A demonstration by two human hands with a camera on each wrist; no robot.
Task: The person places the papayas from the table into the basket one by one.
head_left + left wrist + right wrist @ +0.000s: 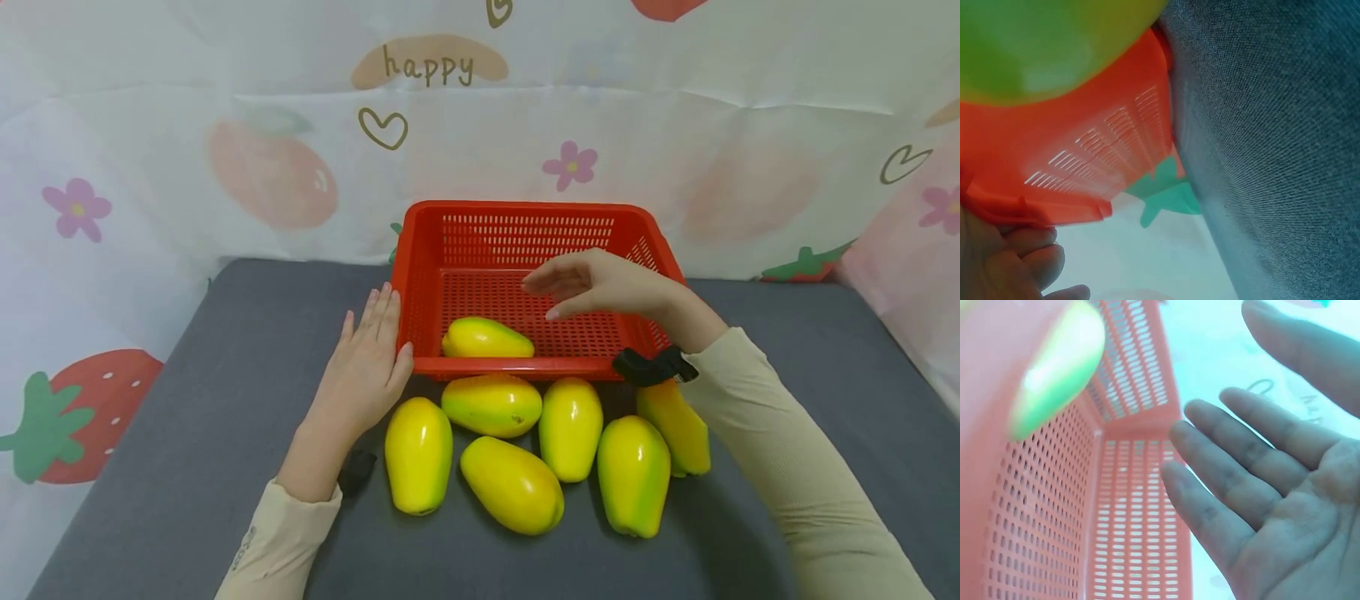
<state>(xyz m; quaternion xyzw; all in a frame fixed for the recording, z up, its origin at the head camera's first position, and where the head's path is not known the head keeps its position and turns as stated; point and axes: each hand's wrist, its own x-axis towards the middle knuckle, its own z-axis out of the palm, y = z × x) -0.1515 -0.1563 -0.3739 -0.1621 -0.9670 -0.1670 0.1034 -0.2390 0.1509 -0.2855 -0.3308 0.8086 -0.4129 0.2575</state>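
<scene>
Yellow-green fruit (487,338) lies singly in the red basket (525,366), by its near wall; six more sit outside on the grey table (187,417). My right hand (600,286) hovers empty above it, fingers loosely extended, and my left hand (362,367) lies straight-fingered against its left side. Pressing too hard there could, I think, skid the basket and roll that rounded fruit.

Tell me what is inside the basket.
One fruit lies inside the basket, by its near rim, which hides the fruit's lower edge. In the head view, the right hand covers part of the floor; that patch cannot be seen there.
</scene>
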